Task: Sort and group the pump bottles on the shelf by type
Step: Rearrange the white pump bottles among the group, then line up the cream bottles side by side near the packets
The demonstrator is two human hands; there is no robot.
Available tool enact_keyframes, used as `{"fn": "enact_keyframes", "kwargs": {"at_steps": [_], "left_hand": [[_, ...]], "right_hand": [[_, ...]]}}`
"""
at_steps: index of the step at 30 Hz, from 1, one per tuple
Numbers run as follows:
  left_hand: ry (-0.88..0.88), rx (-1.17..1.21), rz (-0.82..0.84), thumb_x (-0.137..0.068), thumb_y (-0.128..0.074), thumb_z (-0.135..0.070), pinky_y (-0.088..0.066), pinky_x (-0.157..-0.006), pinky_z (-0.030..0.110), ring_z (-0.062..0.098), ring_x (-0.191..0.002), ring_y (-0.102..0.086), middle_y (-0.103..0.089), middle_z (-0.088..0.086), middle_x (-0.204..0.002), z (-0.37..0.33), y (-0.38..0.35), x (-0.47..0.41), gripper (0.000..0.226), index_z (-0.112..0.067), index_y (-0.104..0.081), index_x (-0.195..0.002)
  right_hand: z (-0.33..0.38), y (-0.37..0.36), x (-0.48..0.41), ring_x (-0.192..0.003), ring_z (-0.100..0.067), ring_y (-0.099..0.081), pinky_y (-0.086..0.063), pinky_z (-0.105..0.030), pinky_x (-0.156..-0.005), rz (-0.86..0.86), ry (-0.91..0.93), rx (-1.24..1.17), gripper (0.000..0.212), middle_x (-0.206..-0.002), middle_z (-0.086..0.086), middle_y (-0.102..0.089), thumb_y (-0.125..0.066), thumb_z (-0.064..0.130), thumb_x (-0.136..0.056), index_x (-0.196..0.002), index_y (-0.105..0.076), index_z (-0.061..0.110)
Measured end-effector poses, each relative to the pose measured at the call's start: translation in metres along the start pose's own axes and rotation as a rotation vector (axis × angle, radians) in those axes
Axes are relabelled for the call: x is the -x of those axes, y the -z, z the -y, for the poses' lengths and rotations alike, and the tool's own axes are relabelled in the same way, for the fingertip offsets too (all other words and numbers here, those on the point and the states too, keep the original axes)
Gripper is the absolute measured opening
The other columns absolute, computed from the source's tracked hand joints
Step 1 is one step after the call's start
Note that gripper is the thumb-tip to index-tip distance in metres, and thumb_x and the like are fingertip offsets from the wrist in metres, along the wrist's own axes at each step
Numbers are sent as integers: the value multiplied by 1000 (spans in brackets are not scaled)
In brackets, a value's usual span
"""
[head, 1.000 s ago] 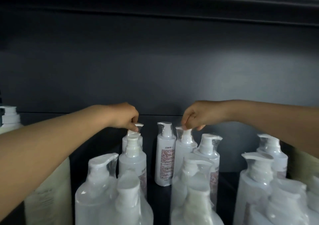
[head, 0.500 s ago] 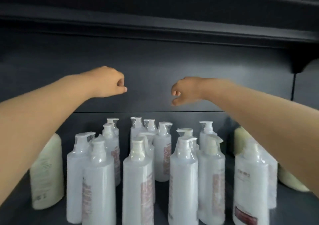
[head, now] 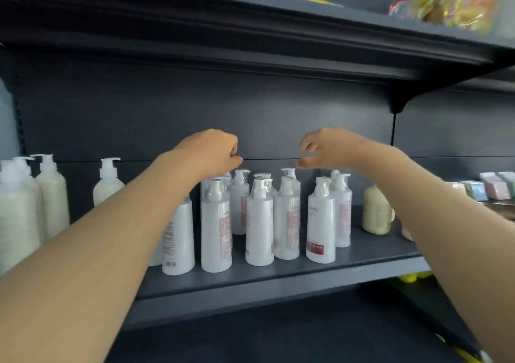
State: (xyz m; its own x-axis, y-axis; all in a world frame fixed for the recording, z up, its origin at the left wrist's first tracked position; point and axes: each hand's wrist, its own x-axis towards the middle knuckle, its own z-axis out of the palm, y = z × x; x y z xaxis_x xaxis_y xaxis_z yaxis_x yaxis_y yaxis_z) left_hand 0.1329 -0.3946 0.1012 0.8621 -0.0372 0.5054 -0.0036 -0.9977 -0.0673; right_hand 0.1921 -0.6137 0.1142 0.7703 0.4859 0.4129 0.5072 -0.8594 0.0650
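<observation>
Both hands raised empty above the white pump bottles (head: 259, 220) clustered mid-shelf on the dark shelf (head: 278, 276): left hand (head: 210, 151) loosely curled into a fist gripping nothing, right hand (head: 324, 148) half-curled with thumb and fingers apart, also gripping nothing, both clear of the pump tops below. Cream-coloured pump bottles (head: 33, 195) standing at far left, one more cream bottle (head: 107, 181) alone between them and the white group, another cream bottle (head: 376, 212) just right of the white group behind the right forearm. Pastel packets (head: 493, 185) at far right; yellow snack bags (head: 459, 3) on the upper shelf (head: 250, 31).
</observation>
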Motion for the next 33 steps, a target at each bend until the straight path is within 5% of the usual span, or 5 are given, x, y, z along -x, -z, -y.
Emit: {"fn": "enact_keyframes", "kwargs": {"at_steps": [10,17,22,26,33], "left_hand": [[-70,0,89,-92,-46,-34,-47,-89,39,25,-103,-53,-56,5,-111,-103,9,35,29,-13,-55,-110],[-22,-44,4,-93,-43,-34,-43,-81,35,25,-105,-53,-54,6,-115,-198,-13,26,32,-13,-54,-114],[35,-81,-54,-94,-41,-32,-44,-86,40,27,-113,-47,-53,9,-119,-280,-38,-2,34,-9,-52,-116],[29,-126,-44,-94,-40,-28,-36,-73,34,25,-114,-45,-52,8,-121,-332,-53,-33,32,-10,-51,-118],[72,-150,-23,-95,-39,-29,-40,-75,35,24,-112,-46,-53,7,-118,-350,-68,-82,31,-10,-52,-116]], "right_hand": [[-68,0,92,-117,-23,-51,-43,-37,-97,74,-98,-20,51,-129,0,-56,-56,48,-87,-128,-52,18],[-156,-18,128,-111,-22,-54,-45,-34,-89,108,-44,43,46,-127,3,-57,-53,45,-88,-126,-52,21],[-240,-22,135,-110,-21,-55,-47,-35,-83,65,-43,63,51,-125,3,-59,-52,49,-85,-130,-47,25],[-295,-29,130,-103,-21,-58,-49,-35,-79,55,-39,77,45,-117,0,-63,-52,47,-85,-121,-54,21],[-349,-41,95,-99,-23,-55,-42,-31,-72,38,-14,62,41,-113,-2,-62,-50,44,-89,-117,-55,15]]}}
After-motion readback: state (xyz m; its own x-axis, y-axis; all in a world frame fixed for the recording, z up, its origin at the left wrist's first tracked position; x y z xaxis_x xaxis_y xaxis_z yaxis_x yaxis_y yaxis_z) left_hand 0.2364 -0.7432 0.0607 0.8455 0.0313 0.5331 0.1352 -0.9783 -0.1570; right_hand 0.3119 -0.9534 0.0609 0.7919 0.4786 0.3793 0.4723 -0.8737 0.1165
